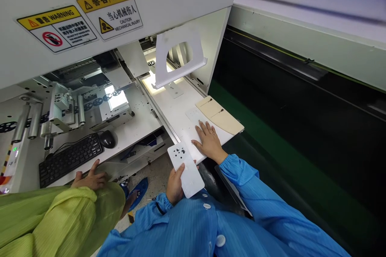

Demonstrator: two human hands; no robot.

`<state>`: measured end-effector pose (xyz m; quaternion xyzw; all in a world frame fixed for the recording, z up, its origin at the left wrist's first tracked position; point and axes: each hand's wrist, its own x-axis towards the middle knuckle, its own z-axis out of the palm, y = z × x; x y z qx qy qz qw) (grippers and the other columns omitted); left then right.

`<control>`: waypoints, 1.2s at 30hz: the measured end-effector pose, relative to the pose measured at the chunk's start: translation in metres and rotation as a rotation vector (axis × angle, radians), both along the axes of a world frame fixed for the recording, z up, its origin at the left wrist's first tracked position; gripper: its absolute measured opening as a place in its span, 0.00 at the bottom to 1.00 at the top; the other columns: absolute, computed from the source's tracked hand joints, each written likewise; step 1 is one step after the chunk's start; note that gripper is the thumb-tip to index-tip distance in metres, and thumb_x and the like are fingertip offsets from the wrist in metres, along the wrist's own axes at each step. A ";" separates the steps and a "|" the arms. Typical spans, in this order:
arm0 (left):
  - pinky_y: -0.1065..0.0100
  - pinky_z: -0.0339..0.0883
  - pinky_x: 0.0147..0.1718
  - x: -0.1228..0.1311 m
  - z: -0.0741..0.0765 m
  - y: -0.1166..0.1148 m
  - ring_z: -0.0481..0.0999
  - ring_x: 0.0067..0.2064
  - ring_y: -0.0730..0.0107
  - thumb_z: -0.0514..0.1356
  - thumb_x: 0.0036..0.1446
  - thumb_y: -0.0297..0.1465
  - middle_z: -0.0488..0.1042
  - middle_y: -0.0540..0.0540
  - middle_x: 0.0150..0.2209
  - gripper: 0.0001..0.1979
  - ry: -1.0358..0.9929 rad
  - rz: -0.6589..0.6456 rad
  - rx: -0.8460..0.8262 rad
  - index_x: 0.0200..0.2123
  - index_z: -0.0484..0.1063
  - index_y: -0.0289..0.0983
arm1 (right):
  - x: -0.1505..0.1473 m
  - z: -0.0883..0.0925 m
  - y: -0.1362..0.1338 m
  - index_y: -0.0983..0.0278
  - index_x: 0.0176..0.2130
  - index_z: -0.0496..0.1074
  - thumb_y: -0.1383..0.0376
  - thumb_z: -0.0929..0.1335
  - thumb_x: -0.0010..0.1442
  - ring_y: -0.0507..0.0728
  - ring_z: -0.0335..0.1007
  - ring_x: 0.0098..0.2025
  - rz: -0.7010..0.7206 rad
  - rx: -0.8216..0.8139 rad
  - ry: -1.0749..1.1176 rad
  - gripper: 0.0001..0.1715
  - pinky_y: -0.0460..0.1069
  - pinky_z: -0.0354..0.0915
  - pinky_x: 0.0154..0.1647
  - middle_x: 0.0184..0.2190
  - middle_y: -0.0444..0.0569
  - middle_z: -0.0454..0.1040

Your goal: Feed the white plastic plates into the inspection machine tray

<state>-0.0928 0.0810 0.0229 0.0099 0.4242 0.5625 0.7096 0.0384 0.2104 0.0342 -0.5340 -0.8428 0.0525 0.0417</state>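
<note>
My left hand (175,182) grips a thin white phone-shaped plate (189,174), its thumb on top. Round holes cluster at the plate's upper end, and it tilts in front of my blue coat. My right hand (209,141) lies flat with fingers spread on the white work surface (181,116). Just beyond its fingertips is a faint, thin sheet (194,115) with small holes, hard to make out. To the right of these fingers, a beige board (220,114) is fixed at the surface's edge. Another pale plate (175,89) lies farther in, near the lit area.
A white bracket (181,58) with an oval opening hangs over the surface. Left are rollers (81,110), a keyboard (70,158) and a mouse (107,139). A co-worker's hand (90,178) in a yellow-green sleeve rests near the keyboard. A dark conveyor belt (286,108) runs at right.
</note>
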 end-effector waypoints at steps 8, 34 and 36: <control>0.51 0.66 0.49 0.001 0.002 0.002 0.73 0.49 0.46 0.63 0.47 0.38 0.77 0.33 0.43 0.29 -0.082 0.057 0.026 0.51 0.67 0.29 | 0.005 0.011 -0.009 0.72 0.58 0.60 0.53 0.59 0.62 0.68 0.41 0.65 -0.060 0.040 0.127 0.32 0.62 0.48 0.62 0.63 0.60 0.53; 0.71 0.58 0.22 -0.005 -0.012 -0.036 0.63 0.20 0.75 0.44 0.56 0.52 0.65 0.50 0.17 0.29 0.876 -0.508 0.513 0.22 0.67 0.34 | 0.032 0.002 -0.161 0.60 0.53 0.57 0.57 0.65 0.57 0.66 0.60 0.55 0.161 0.029 0.392 0.26 0.61 0.66 0.49 0.56 0.57 0.58; 0.71 0.57 0.22 -0.006 -0.011 -0.038 0.63 0.20 0.75 0.44 0.57 0.50 0.65 0.50 0.17 0.28 0.932 -0.514 0.526 0.20 0.65 0.35 | 0.032 0.000 -0.163 0.60 0.53 0.57 0.55 0.65 0.56 0.65 0.61 0.54 0.167 0.020 0.384 0.28 0.61 0.67 0.48 0.56 0.57 0.58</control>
